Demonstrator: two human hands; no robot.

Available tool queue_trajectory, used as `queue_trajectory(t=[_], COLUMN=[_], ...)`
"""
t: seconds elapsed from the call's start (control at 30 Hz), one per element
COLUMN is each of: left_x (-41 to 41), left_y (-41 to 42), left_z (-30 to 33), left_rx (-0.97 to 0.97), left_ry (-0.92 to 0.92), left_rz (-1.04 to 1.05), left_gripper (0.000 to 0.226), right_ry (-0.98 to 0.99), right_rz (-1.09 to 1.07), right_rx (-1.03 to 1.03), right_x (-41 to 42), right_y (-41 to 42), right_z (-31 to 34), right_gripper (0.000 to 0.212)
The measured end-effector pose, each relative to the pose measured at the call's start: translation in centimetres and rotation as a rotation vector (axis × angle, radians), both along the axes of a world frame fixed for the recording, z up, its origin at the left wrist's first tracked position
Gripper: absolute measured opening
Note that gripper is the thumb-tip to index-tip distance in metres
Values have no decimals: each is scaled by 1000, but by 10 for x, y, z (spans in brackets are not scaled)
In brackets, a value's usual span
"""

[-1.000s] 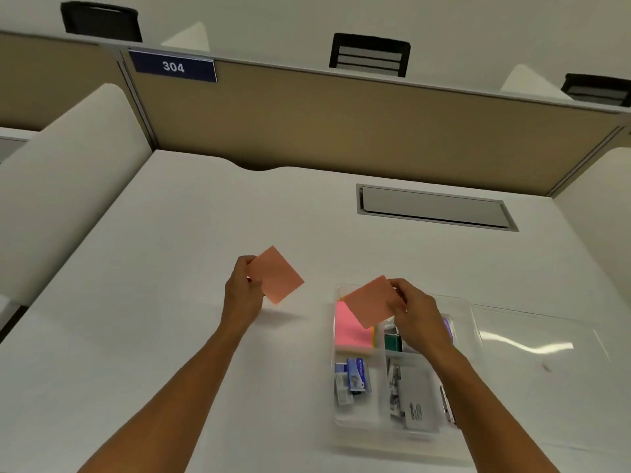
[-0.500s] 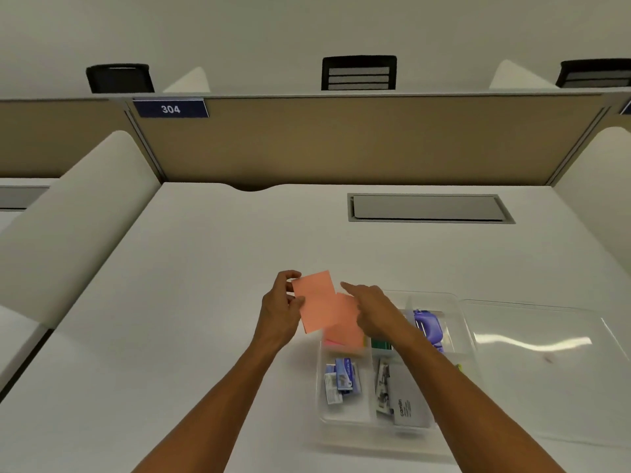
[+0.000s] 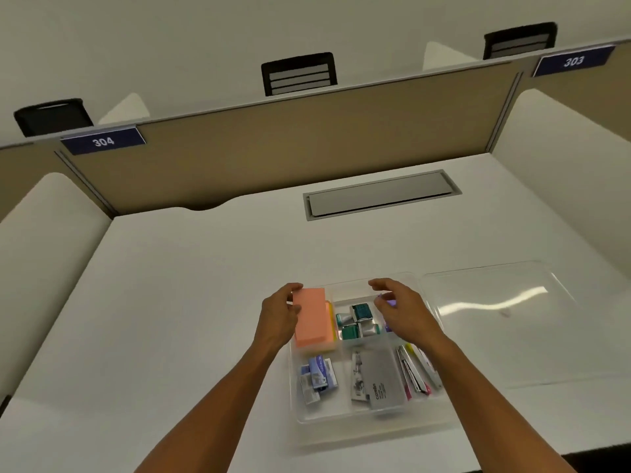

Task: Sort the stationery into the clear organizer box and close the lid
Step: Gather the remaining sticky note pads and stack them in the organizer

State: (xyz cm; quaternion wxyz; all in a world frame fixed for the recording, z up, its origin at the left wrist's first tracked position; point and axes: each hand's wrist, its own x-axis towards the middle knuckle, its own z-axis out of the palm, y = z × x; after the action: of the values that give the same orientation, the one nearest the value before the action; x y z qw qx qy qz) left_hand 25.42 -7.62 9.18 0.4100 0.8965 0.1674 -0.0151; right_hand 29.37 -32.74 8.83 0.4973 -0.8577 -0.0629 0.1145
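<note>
While the fingers (image 3: 293, 289) of our left hand (image 3: 277, 315) curl round the salmon sticky notes (image 3: 311, 316), pinching their left edge, we see the pad sitting in the organizer box's (image 3: 362, 419) far-left compartment. Our right hand (image 3: 400, 310) hovers above the far-right compartment, fingers loosely spread and holding nothing. The clear lid (image 3: 505, 339) lies open on the white desk (image 3: 170, 302), just right of the box.

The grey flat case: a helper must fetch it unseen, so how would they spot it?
Find the clear plastic organizer box on the white desk. In its near middle compartment lies the grey flat rectangular case, the largest thing there, plain grey with small print, unlike its colourful neighbours.
</note>
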Motion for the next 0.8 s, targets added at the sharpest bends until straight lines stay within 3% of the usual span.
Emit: queue_trajectory(t=[0.23, 0.43, 0.67, 0.8], left_x=[5, -2, -8, -6], left_y=[-14, -34, -69, -100], left_z=[-24, -20, -9, -6], left_rx=[102, 133, 71, -13], left_ry=[83, 7, -84, -75], left_rz=[-16, 73, 28, 13], left_gripper=[43, 44, 43, 56], right_ry=[11, 35, -38, -56], right_rz=[-99, -111, -147, -174], right_rx=[57, 61, 109, 80], right_x=[-7, -9, -9, -12], right_y=[-36, -54, -75, -102], right_z=[-5, -15, -16, -24], right_gripper=[31, 33, 31, 32])
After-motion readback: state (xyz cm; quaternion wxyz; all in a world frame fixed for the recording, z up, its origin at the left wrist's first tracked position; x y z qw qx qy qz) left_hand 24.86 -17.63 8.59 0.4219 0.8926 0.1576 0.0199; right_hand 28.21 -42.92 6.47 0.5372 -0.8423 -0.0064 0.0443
